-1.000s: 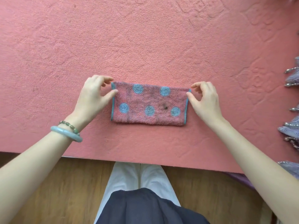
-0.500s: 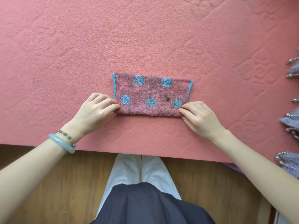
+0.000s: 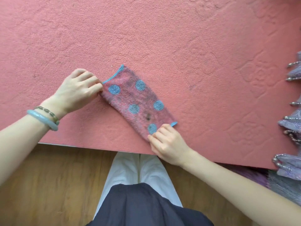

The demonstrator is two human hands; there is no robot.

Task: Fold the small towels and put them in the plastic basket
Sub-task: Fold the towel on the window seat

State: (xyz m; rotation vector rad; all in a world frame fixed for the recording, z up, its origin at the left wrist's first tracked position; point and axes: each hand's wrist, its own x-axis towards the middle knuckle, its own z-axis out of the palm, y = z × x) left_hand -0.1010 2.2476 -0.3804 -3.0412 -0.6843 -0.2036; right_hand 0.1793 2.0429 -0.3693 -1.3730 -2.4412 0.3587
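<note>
The small towel (image 3: 138, 101), a pink strip with blue dots and blue edging on its short ends, was folded lengthwise and lay diagonally on the tabletop (image 3: 162, 38), running from upper left to lower right. Its lower right end sat close to the front edge of the tabletop. A dark stain (image 3: 147, 117) showed on the top face near that end. The left hand (image 3: 78, 92) was at the upper left end; its grip was closed on the near corner of that end, with the fingers curled and the fingertips pinching the cloth just below the blue edging. The right hand (image 3: 167, 144) was at the lower right end; its grip was likewise closed, with the fingers curled over the end of the strip and pinching it beside the lowest dot. Whether the strip rested fully on the surface or was raised slightly between the two grips could not be determined. The tabletop carried a pink textured covering with embossed patterns. The left wrist bore a pale blue bangle (image 3: 42, 119) and a beaded bracelet (image 3: 48, 112). Purple fabric with beaded fringe (image 3: 291, 121) lay along the right edge, well apart from the towel. Below the front edge, a wooden floor (image 3: 48, 176), white trousers (image 3: 140, 167) and a dark garment (image 3: 146, 204) were visible.
</note>
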